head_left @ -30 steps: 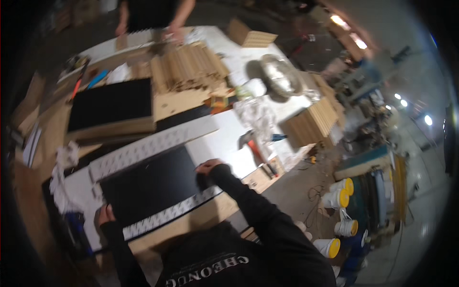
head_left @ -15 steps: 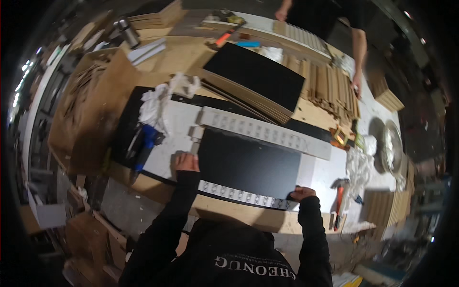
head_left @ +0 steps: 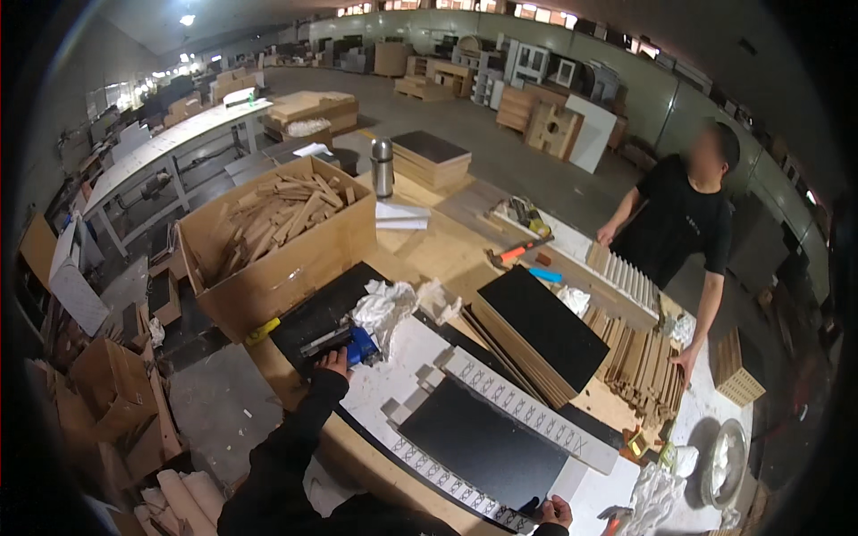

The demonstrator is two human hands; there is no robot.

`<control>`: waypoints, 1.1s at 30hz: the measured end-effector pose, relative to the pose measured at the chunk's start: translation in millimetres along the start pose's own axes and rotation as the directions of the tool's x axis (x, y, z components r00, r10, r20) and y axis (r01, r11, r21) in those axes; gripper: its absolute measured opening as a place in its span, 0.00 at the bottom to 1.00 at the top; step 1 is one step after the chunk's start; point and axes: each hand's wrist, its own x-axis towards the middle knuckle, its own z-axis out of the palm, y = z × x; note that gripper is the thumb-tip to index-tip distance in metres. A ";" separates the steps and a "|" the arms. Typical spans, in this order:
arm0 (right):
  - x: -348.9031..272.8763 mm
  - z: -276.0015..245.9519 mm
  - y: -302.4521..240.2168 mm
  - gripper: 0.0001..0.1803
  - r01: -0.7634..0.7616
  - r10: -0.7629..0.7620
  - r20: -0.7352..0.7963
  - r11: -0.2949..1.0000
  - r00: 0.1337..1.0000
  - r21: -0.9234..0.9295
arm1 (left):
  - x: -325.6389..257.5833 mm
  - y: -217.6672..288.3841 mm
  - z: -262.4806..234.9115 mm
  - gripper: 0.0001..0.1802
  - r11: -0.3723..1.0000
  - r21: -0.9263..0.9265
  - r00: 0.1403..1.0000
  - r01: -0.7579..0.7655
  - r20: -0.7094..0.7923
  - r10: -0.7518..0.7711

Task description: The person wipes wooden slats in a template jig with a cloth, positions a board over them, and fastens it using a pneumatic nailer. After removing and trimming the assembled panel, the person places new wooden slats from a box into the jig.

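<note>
My left hand point(head_left: 333, 362) is closed on a blue-and-black nail gun point(head_left: 360, 346), beside a crumpled white cloth point(head_left: 382, 308). In front of me a flat black panel point(head_left: 483, 438) lies between two pale strips with printed marks: a far strip point(head_left: 527, 406) and a near strip point(head_left: 442, 478). At the panel's near right corner my right hand point(head_left: 556, 511) has its fingers curled against the edge, with a small dark piece beside them. Small pale blocks point(head_left: 416, 393) sit at the panel's left end.
Beyond the strips stands a stack of black-topped boards point(head_left: 541, 335), beside bundled wooden strips point(head_left: 639, 366). A cardboard box point(head_left: 277, 295) of wood offcuts is at left, near a steel flask point(head_left: 382, 168). A hammer point(head_left: 518, 253) lies farther back. Across the table, a person point(head_left: 679, 223) touches the strips.
My view has lifted and turned left, showing more of the workshop. My left hand has gone from the panel's left end to the nail gun; my right hand stays by the panel's corner.
</note>
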 end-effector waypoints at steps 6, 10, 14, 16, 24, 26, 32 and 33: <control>-33.6 44.0 -85.0 0.17 0.009 -0.019 0.035 0.965 0.999 0.262 | 2.1 -7.2 -50.0 0.25 0.926 -0.366 0.993 -0.098 0.024 0.115; -73.5 121.1 -145.6 0.15 -0.022 -0.156 0.555 0.953 0.817 0.301 | -50.4 36.3 -115.2 0.26 0.769 -0.627 0.974 -0.127 0.068 0.216; -122.6 195.1 -194.7 0.25 -0.028 -0.397 0.760 0.878 0.514 0.477 | -109.6 120.4 -163.5 0.23 0.208 -0.978 0.936 -0.016 0.058 0.347; -138.2 199.2 -213.1 0.22 -0.002 -0.410 0.629 0.837 0.660 0.548 | -135.0 150.9 -175.0 0.20 0.142 -0.989 0.911 -0.033 0.029 0.411; -148.7 136.1 -230.1 0.26 -0.168 -0.439 0.488 0.590 0.754 0.790 | -152.9 155.4 -120.6 0.31 0.022 -0.993 0.662 0.116 0.094 0.744; -143.9 134.7 -224.1 0.25 -0.263 -0.436 0.517 0.519 0.737 0.813 | -162.1 157.3 -97.8 0.34 0.131 -0.991 0.635 0.011 0.108 0.765; -126.7 117.7 -185.2 0.15 -0.435 -0.276 0.517 0.308 0.811 0.846 | -187.4 166.9 -90.3 0.36 0.257 -0.932 0.790 -0.256 -0.049 0.611; -124.9 114.9 -179.0 0.16 -0.456 -0.251 0.520 0.273 0.816 0.847 | -190.0 167.2 -95.4 0.36 0.265 -0.901 0.790 -0.344 -0.124 0.601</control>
